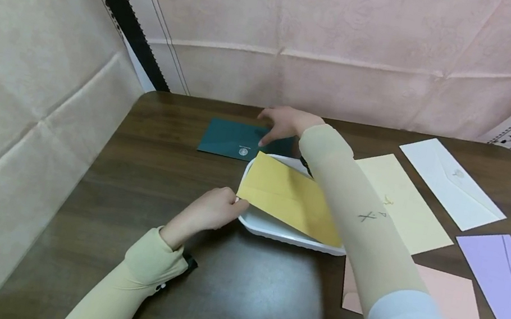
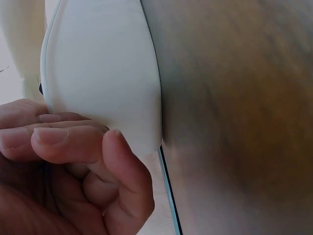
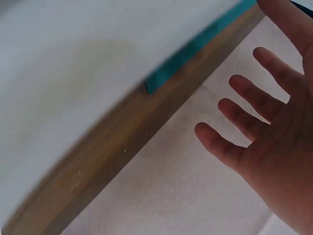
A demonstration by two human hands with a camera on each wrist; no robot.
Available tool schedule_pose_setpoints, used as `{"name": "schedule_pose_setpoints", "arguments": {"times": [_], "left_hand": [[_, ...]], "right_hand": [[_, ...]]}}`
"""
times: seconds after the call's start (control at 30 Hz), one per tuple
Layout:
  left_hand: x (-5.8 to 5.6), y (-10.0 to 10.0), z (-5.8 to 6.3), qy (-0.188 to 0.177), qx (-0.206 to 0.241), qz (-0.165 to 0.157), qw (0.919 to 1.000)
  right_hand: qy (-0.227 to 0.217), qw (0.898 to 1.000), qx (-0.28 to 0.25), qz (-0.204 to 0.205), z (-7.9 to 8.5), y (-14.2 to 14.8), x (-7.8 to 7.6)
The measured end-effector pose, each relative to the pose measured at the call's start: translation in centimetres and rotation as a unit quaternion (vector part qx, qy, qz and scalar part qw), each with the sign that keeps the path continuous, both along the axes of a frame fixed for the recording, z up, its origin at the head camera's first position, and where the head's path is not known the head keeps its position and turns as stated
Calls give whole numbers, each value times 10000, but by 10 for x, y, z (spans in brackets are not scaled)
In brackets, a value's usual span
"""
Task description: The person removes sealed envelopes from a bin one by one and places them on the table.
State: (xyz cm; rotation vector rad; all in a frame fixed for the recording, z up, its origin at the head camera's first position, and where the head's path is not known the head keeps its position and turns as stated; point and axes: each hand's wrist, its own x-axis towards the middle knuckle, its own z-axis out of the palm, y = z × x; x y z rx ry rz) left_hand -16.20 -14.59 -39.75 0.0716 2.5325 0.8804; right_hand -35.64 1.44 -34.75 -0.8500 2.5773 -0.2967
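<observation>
A white tray (image 1: 293, 237) stands mid-table with a yellow envelope (image 1: 290, 197) lying tilted inside it. My left hand (image 1: 213, 209) grips the tray's left end near the front corner, its thumb over the rim beside the yellow envelope. In the left wrist view the fingers of that left hand (image 2: 93, 171) curl against the tray wall (image 2: 105, 73). Behind the tray lies a dark green envelope (image 1: 225, 138) with a small round emblem. Over its right part my right hand (image 1: 290, 123) hovers, fingers spread with nothing between them; the right wrist view shows the bare palm (image 3: 279, 152).
Right of the tray lie a cream envelope (image 1: 411, 210), a white envelope (image 1: 451, 182), a purple envelope (image 1: 502, 300) and a pink envelope (image 1: 446, 301), partly under my right arm. Pale cloth (image 1: 357, 46) hangs behind the wooden table's (image 1: 154, 153) far edge.
</observation>
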Motion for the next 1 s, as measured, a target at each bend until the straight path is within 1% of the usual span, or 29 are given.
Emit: {"name": "schedule_pose_setpoints", "arguments": {"times": [0.43, 0.73, 0.9, 1.0], "left_hand": [[2, 1, 0, 90, -46, 34, 9999], [2, 1, 2, 60, -78, 74, 9999], [3, 2, 3, 39, -119, 64, 9999], [3, 3, 4, 39, -130, 62, 9999]], "right_hand": [[33, 9999, -36, -92, 5, 31, -1], [135, 9997, -178, -141, 6, 55, 0], [66, 9992, -317, -255, 6, 66, 4], [68, 9990, -378, -220, 5, 69, 8]]}}
